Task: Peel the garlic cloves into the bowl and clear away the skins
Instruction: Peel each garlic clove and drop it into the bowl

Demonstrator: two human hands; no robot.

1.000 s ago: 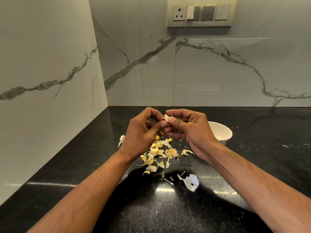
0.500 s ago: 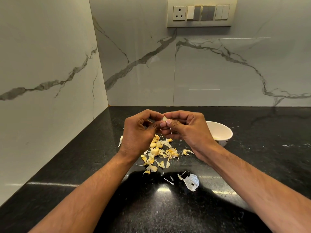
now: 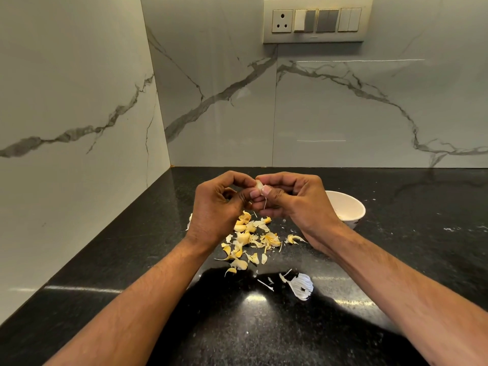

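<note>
Both hands meet above the black counter, pinching one small pale garlic clove [image 3: 259,185] between their fingertips. My left hand [image 3: 215,207] has its fingers curled and its thumb against the clove. My right hand [image 3: 293,199] pinches it from the other side, and a thin strand of skin hangs below the thumbs. A heap of yellowish garlic skins and cloves [image 3: 250,239] lies on the counter under the hands. The white bowl [image 3: 348,207] stands to the right, partly hidden by my right wrist.
A larger white papery skin [image 3: 302,286] and a few slivers lie nearer me on the black granite counter [image 3: 132,247]. Marble walls close the left and back sides. A switch panel with a socket [image 3: 315,21] is on the back wall.
The hands stayed together on the clove. A thin strand of skin has come loose and now hangs below the thumbs; the clove shows a little more.
</note>
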